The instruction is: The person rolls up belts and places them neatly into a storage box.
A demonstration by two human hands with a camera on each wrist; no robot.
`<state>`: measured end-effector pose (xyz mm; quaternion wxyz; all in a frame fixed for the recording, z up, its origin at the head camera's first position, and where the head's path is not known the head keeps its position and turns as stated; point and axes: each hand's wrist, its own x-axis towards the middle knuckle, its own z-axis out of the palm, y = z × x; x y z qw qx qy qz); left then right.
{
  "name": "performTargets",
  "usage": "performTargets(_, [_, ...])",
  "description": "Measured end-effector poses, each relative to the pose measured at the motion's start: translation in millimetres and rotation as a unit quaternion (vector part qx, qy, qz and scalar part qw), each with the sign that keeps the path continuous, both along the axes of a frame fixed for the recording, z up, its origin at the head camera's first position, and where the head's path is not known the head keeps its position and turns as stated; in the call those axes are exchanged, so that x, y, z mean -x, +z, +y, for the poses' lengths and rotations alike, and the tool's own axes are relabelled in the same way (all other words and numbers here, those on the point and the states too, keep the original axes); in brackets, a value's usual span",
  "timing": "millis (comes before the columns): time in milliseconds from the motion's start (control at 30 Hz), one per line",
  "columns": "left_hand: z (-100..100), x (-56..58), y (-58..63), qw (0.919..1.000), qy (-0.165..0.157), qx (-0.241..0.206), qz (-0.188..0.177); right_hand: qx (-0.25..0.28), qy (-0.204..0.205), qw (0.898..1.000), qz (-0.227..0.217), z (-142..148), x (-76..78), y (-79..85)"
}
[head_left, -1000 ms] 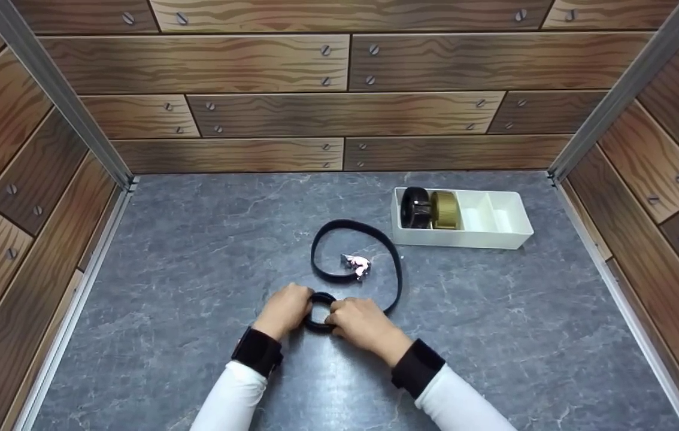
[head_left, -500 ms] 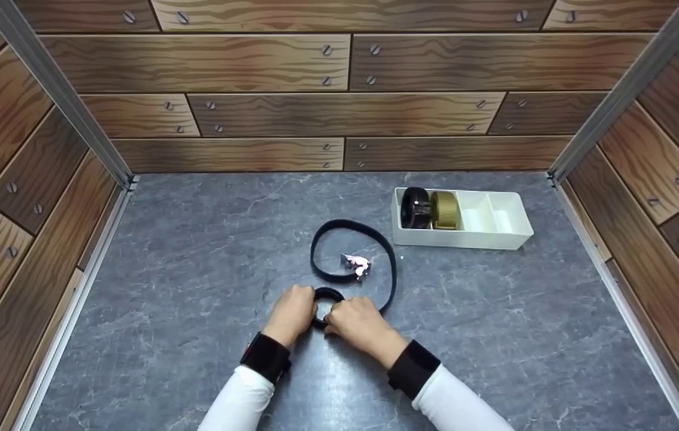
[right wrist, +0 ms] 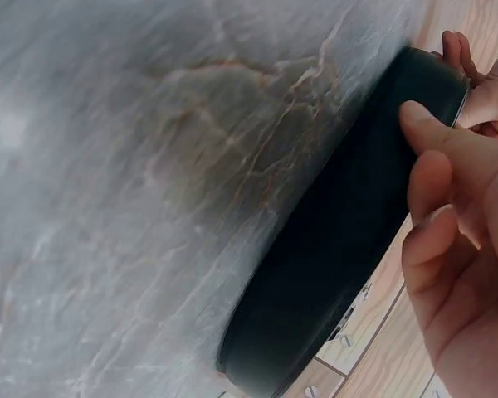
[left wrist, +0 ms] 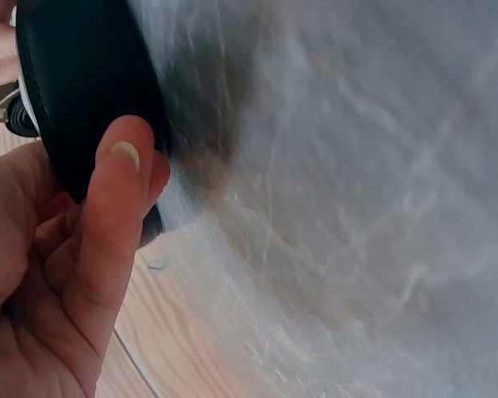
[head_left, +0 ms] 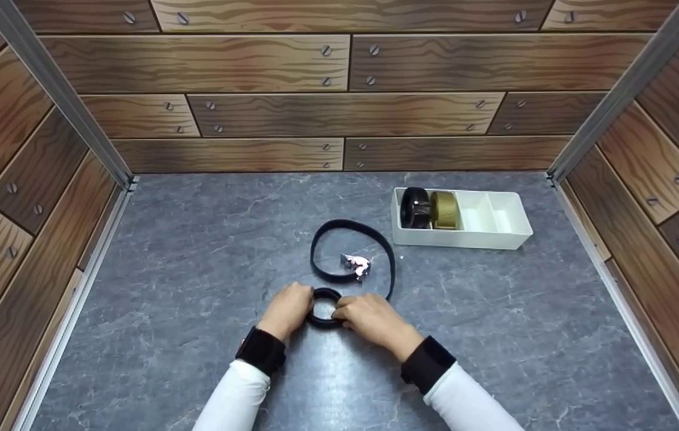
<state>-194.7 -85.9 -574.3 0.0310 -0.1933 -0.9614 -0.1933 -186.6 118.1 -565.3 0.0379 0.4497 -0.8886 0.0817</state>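
Observation:
A black belt [head_left: 351, 223] stands on edge on the grey surface, its near end wound into a small coil. The rest curves away in a wide loop ending at a shiny metallic buckle [head_left: 357, 264]. My left hand [head_left: 287, 308] pinches the coil's left side; in the left wrist view its thumb [left wrist: 120, 182] lies against the belt's outer face. On the coil's right side my right hand [head_left: 372, 317] grips the belt, fingertips at the rim. The right wrist view has the strap [right wrist: 332, 224] running out past the curled fingers.
A white divided box [head_left: 465, 239] stands at the back right. Its left part holds a dark coiled belt [head_left: 415, 209] and an olive-gold coil [head_left: 445, 211]. Wood-patterned walls [head_left: 267, 114] enclose the surface at the back and sides.
The coil has turned rounder between the hands. The loose loop's right side has drawn slightly left. My right hand has shifted a little to the right; the buckle stays in place.

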Motion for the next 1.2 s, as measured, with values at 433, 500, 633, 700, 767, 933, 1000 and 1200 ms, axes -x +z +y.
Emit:
performTargets(433, [13.1,-7.0,6.5,0.9972,0.072,0.008,-0.017,-0.002,0.016,0.999,0.029,-16.3,-0.8,-2.6])
performTargets(500, [14.4,-8.1,6.7,0.9974,0.072,0.007,-0.01,0.001,0.017,1.0,0.027,-17.9,-2.0,-2.4])
performTargets(633, [12.5,-7.4,7.4,0.9981,0.059,0.017,-0.003,-0.001,0.022,1.0,0.013,-17.0,-3.1,0.8])
performTargets(700, [10.3,-6.0,7.7,0.9985,0.048,0.026,-0.008,-0.006,0.021,1.0,0.004,-15.2,-2.7,3.4])
performTargets(767, [8.2,-5.0,7.9,0.9988,0.037,0.031,-0.012,-0.014,0.022,1.0,-0.005,-13.9,-2.0,4.7])
performTargets(933, [6.8,-4.9,5.4,0.999,0.025,0.036,0.006,-0.021,0.039,0.999,0.014,-14.7,-1.0,0.6])
performTargets(1000, [7.7,-5.8,4.3,0.9988,0.032,0.035,0.016,-0.016,0.044,0.998,0.045,-16.2,-1.0,-1.6])
performTargets(1200, [10.1,-8.5,5.5,0.9989,0.045,0.012,0.004,-0.004,0.029,0.996,0.083,-19.1,-3.1,-3.5])
